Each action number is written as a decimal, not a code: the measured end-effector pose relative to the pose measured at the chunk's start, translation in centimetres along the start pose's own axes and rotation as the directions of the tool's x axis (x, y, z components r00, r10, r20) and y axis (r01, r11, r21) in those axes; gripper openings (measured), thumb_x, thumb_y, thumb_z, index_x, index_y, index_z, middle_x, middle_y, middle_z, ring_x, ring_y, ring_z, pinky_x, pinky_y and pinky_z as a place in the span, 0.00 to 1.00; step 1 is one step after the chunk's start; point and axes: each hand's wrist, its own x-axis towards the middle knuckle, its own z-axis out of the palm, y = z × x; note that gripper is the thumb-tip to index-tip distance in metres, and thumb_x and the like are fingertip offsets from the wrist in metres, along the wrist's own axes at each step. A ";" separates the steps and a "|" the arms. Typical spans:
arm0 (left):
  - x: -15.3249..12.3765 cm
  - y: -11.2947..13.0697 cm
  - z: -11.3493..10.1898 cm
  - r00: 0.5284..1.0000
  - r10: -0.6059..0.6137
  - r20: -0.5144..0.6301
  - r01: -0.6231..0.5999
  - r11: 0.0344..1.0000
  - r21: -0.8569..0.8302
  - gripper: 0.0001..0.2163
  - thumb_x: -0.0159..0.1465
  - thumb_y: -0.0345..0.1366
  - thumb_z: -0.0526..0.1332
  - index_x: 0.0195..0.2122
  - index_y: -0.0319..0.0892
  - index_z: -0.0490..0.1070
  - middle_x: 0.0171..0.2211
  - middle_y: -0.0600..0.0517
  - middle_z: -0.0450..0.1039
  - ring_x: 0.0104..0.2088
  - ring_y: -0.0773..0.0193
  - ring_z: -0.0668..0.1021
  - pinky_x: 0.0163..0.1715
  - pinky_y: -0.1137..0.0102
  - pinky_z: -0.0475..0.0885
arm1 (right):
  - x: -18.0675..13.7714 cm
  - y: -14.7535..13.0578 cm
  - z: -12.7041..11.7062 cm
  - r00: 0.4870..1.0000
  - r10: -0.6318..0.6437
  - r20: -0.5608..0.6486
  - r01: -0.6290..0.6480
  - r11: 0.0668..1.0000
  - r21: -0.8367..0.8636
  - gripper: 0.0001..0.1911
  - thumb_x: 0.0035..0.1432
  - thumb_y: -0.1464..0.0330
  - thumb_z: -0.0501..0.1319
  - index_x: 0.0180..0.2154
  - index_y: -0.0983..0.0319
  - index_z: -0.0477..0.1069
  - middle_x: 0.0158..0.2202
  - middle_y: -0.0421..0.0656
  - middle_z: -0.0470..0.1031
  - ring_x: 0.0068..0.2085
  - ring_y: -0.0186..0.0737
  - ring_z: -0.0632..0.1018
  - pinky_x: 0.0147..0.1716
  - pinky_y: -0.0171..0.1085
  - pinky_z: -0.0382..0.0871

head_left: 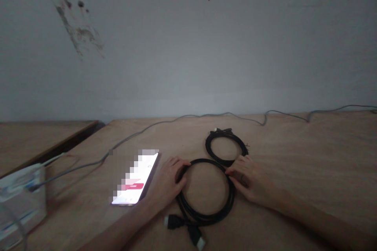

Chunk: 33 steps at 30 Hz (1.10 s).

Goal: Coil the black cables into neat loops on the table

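A black cable coiled into a large ring point(206, 215) lies on the wooden table point(294, 153), its two plugs sticking out at the near side. My left hand point(167, 182) rests on the ring's left edge, fingers curled over the strands. My right hand point(250, 180) presses the ring's right edge with fingers bent on it. A smaller black coiled cable point(225, 145) lies just behind, touching the big ring near my right fingertips.
A lit phone point(137, 182) lies left of my left hand. A thin grey wire point(176, 119) runs along the table's back edge to a white box point(20, 200) at the far left. A grey wall stands behind.
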 end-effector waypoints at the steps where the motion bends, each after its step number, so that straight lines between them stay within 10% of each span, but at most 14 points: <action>1: 0.0 0.0 0.0 1.000 0.003 -0.001 -0.003 1.000 -0.001 0.15 0.65 0.30 0.61 0.51 0.48 0.76 0.49 0.48 0.78 0.52 0.51 0.77 0.55 0.55 0.70 | 0.0 0.1 0.0 1.000 -0.003 0.007 0.003 1.000 -0.008 0.08 0.66 0.72 0.59 0.44 0.57 0.74 0.41 0.44 0.78 0.44 0.48 0.76 0.48 0.50 0.67; 12: 0.1 0.0 0.1 1.000 0.018 0.000 -0.018 1.000 0.005 0.15 0.64 0.30 0.61 0.51 0.47 0.76 0.48 0.48 0.78 0.51 0.51 0.77 0.54 0.55 0.70 | -0.4 1.4 0.0 0.991 -0.129 0.032 0.130 0.991 -0.044 0.14 0.69 0.75 0.55 0.48 0.58 0.78 0.42 0.47 0.80 0.45 0.49 0.77 0.47 0.50 0.72; 33: 0.2 -0.4 0.1 1.000 -0.009 -0.013 0.010 1.000 0.013 0.18 0.61 0.26 0.60 0.51 0.45 0.77 0.48 0.47 0.78 0.51 0.50 0.77 0.55 0.54 0.71 | -0.5 3.7 0.6 0.961 0.114 -0.252 -0.121 0.993 -0.011 0.14 0.67 0.77 0.53 0.41 0.57 0.73 0.38 0.44 0.78 0.41 0.47 0.78 0.41 0.45 0.73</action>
